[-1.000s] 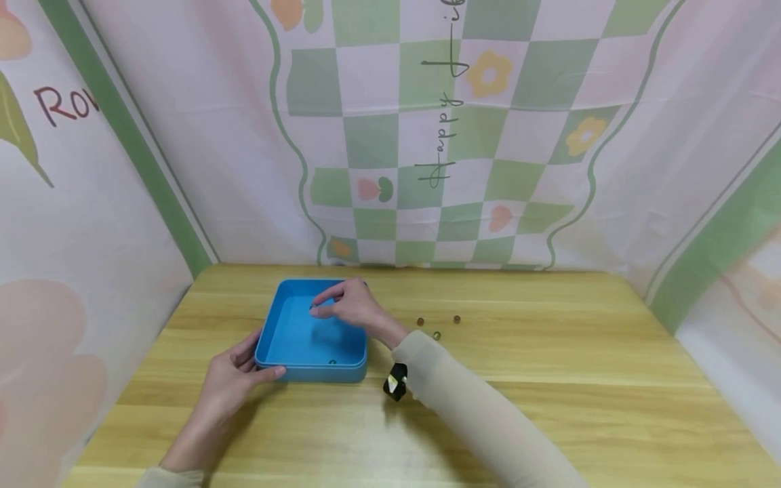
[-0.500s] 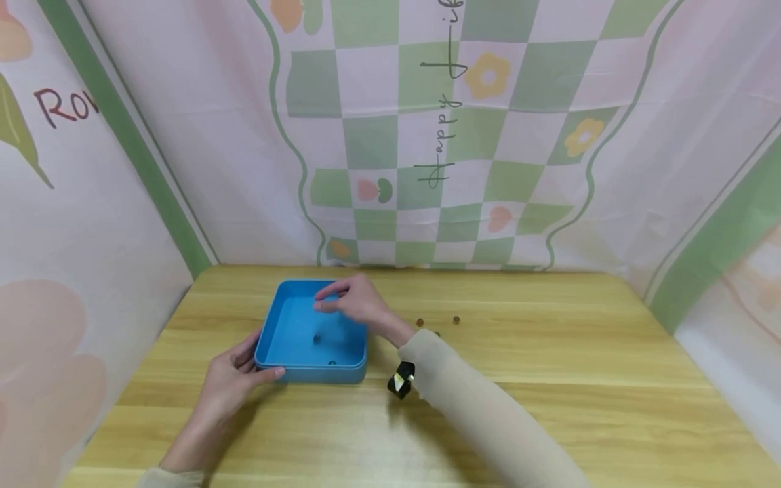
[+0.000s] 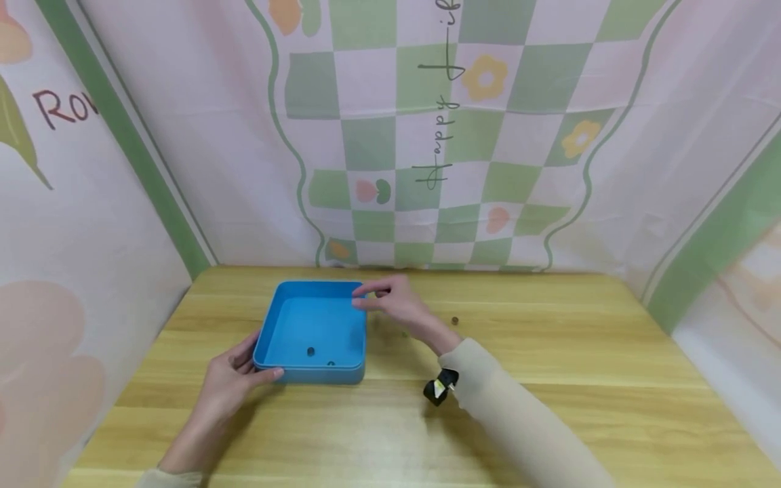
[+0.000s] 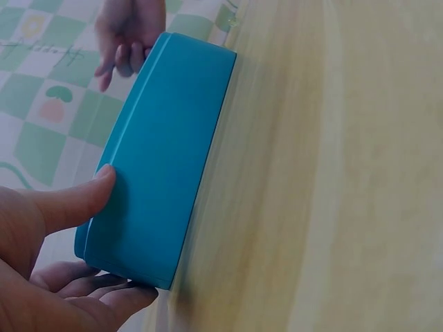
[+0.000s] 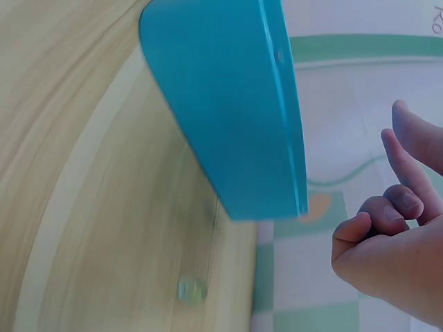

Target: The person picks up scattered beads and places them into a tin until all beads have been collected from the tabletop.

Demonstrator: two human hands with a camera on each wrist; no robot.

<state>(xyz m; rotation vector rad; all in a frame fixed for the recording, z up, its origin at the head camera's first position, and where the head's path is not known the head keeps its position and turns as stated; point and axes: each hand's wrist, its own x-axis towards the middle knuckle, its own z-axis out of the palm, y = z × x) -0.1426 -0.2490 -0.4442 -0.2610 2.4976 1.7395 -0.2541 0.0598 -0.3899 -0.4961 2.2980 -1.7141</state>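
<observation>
A square blue plastic box (image 3: 310,375) stands without a lid on the table. My left hand (image 3: 227,383) grips its near left corner, thumb on the front wall and fingers on the left side; the left wrist view shows the same hold. Inside, on the box floor, lie two small dark marbles, one marble (image 3: 311,352) left of the other marble (image 3: 331,364). My right hand (image 3: 403,303) hovers at the box's far right rim, with thumb and forefinger apart and nothing visible between them. A greenish glass marble (image 5: 192,289) lies on the table beside the box in the right wrist view.
A brown marble (image 3: 455,320) lies on the wooden table (image 3: 549,379) right of my right hand. A black device (image 3: 441,386) with a pale mark sits at my right wrist. Patterned cloth (image 3: 427,135) hangs behind and on both sides.
My right hand has let a marble drop into the box; it has rolled toward the near side. The hand has then moved right to the rim. The left hand keeps its hold.
</observation>
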